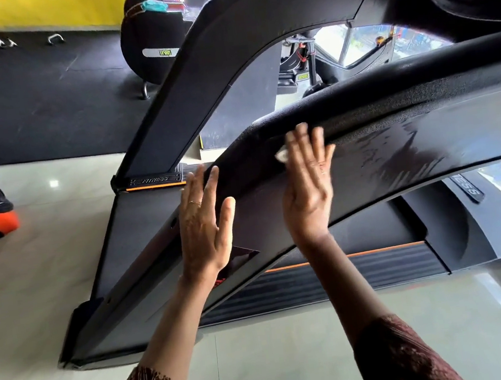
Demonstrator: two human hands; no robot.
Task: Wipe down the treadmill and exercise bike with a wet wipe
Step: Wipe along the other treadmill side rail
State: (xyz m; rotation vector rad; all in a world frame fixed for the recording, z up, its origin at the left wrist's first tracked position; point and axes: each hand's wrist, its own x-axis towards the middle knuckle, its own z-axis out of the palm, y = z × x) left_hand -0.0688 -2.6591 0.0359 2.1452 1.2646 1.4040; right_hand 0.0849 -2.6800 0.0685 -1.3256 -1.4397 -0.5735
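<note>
— Under your right hand (307, 189), where's the wet wipe (282, 155)?
— Pressed flat by your straight fingers on the treadmill arm (392, 130), curved and pebbled black. Wet streaks (395, 154) shine to its right. By your left hand (206, 223), open and flat, it looks dry. The bike likely remains.

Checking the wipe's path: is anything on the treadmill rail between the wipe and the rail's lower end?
Yes. The left hand lies flat on the rail, left of the right hand pressing the wipe. Nothing else shows there.
</note>
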